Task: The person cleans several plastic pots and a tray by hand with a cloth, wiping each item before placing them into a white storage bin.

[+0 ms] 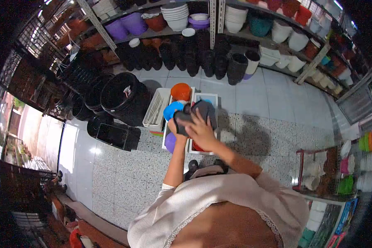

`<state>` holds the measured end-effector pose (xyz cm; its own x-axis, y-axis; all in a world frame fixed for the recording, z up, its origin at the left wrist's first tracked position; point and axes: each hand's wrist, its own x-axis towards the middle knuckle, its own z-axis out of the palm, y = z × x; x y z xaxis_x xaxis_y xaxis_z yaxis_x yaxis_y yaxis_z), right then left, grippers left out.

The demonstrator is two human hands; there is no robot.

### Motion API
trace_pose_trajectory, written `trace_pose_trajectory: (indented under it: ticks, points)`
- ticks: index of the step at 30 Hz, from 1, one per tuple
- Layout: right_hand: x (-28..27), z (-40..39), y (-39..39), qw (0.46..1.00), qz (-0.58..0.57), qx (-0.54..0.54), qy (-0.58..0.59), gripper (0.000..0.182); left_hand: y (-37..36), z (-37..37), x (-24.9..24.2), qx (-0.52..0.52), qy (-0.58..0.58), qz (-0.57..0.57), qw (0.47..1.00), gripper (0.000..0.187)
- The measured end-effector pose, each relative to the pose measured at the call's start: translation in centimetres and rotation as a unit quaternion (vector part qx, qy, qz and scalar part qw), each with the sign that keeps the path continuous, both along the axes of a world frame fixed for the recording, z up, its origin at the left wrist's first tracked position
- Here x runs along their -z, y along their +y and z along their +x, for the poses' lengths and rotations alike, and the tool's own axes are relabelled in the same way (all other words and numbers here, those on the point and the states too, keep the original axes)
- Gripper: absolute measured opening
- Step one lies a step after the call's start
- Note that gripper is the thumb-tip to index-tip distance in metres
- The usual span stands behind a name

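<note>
Holding a dark grey pot [196, 113] between both hands, the person stands over white trays on the tiled floor [256, 124]. Nearest the camera, at 6 o'clock, is a cream sleeve and brown top; from there the two forearms run up toward 12 o'clock and meet at the pot. The right hand [201, 131] lies spread over the pot's near side, fingers curled onto it. The left hand [174, 130] grips it from beneath at about 8 o'clock, partly hidden, so how tightly it clasps cannot be told. The pot's long axis seems to run roughly from 9 to 3 o'clock, though its mouth is not clear.

Directly under and beyond the pot sits a white tray [211, 99] holding small pots: a blue pot [171, 109] just at 9 o'clock of the hands, an orange pot [181, 91] at 11 o'clock, a purple pot [170, 142] at 7 o'clock. A slatted white basket [156, 109] touches the tray's left edge. Open floor lies to 3 o'clock. Large black tubs [124, 95] crowd 10 o'clock, and shelves [211, 25] stacked with pots close off 12 o'clock.
</note>
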<state>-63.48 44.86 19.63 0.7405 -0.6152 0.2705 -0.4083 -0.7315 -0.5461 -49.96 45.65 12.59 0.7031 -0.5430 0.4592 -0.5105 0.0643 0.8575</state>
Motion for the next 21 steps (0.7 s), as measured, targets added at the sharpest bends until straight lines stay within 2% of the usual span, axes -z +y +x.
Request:
trace_pose_trajectory:
  ticks: [1, 2, 3, 5, 6, 8, 9, 10, 13, 14, 15, 17, 18, 20, 21]
  points:
    - [0.6, 0.1, 0.6, 0.999, 0.005, -0.025, -0.033, 0.038, 0.1, 0.4, 0.2, 0.015, -0.03, -0.034, 0.999, 0.034]
    - [1.6, 0.2, 0.5, 0.999, 0.002, -0.012, -0.045, 0.038, 0.4, 0.7, 0.6, 0.01, -0.018, 0.002, 1.0, 0.034]
    - [0.6, 0.2, 0.2, 0.998, 0.025, 0.012, -0.048, 0.041, 0.6, 0.9, 0.9, 0.006, -0.008, 0.038, 0.999, 0.033]
    - [-2.4, 0.2, -1.3, 0.994, 0.069, 0.06, -0.052, 0.048, 0.8, 1.0, 0.5, -0.033, -0.079, 0.039, 0.996, 0.04]
    - [-1.6, 0.4, -3.0, 0.984, 0.085, 0.067, -0.142, 0.06, 1.4, 0.1, -2.0, -0.019, -0.032, 0.033, 0.999, 0.048]
    - [-0.1, 0.4, -7.0, 0.941, 0.26, -0.054, -0.211, 0.066, 2.4, -0.1, -3.8, -0.004, -0.022, 0.036, 0.999, 0.051]
    - [-0.3, 0.1, -8.1, 0.901, 0.344, -0.112, -0.239, 0.069, 2.7, -0.3, -4.5, 0.004, -0.016, 0.038, 0.999, 0.053]
    - [-0.2, -0.2, -8.8, 0.838, 0.476, -0.105, -0.245, 0.076, 2.9, -1.2, -5.5, 0.009, 0.005, 0.027, 1.0, 0.055]
    - [-1.1, -1.3, -7.2, 0.903, 0.408, -0.06, -0.119, 0.084, 2.3, -1.2, -4.1, -0.043, -0.02, 0.04, 0.998, 0.055]
    - [0.2, -1.1, -6.4, 0.964, 0.202, -0.11, -0.135, 0.083, 1.9, -0.6, -3.0, -0.045, -0.011, 0.053, 0.997, 0.053]
    - [-1.8, -1.1, -3.2, 0.995, 0.086, -0.029, -0.037, 0.079, 1.5, -0.5, -3.2, -0.045, -0.015, 0.052, 0.998, 0.052]
    - [-1.7, -0.6, -0.1, 0.998, -0.058, 0.012, -0.027, 0.071, 1.4, -0.8, -3.2, -0.044, -0.019, 0.056, 0.997, 0.052]
    - [-1.4, -0.5, -0.4, 0.997, -0.04, 0.006, -0.066, 0.069, 1.4, -0.9, -3.1, -0.031, -0.006, 0.035, 0.999, 0.052]
    - [0.6, -0.4, -1.9, 0.99, -0.002, -0.007, -0.143, 0.065, 1.7, -1.1, -3.8, -0.017, -0.089, 0.047, 0.995, 0.051]
    - [1.6, -0.5, -3.1, 0.979, 0.064, -0.022, -0.191, 0.063, 2.2, -1.3, -4.4, -0.009, -0.131, 0.057, 0.99, 0.051]
